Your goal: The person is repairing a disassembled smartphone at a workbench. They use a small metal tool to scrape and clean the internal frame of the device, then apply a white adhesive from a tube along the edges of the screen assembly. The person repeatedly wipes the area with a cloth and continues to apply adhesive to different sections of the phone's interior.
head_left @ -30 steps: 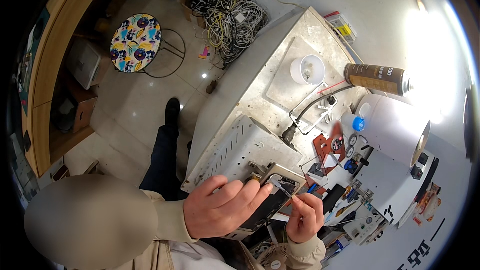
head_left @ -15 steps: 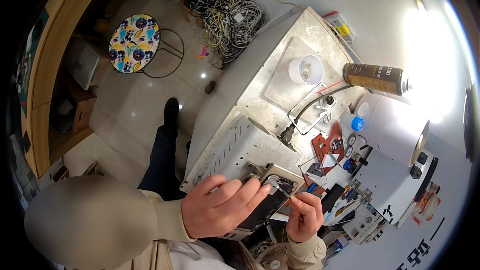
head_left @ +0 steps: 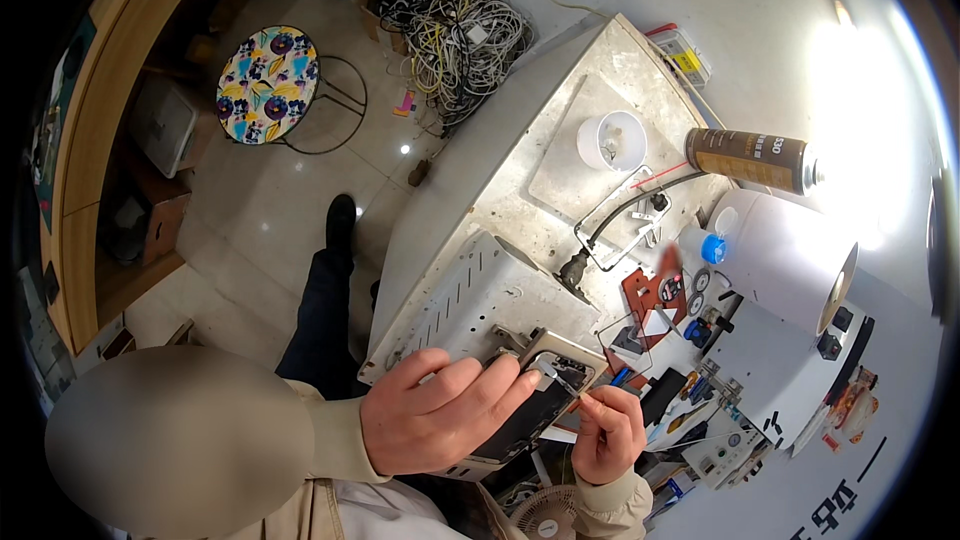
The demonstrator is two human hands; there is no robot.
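A flat device with a dark face and a pale metal rim lies tilted beside a white metal housing with slots. My left hand reaches over its edge with fingers curled together; what they grip, if anything, is hidden. Next to those fingertips is a small whitish piece. On the far side my right hand is closed in a pinch on a thin, light stick-like tool. It slants across the dark face toward the whitish piece; its exact kind is too small to tell.
On the bench stand a white cup, a spray can lying on its side and a white cylinder. Small tools and parts crowd the right. A fan sits below. Cables and a patterned stool are on the floor.
Both hands stay almost where they were, at the same device. The view has shifted very slightly.
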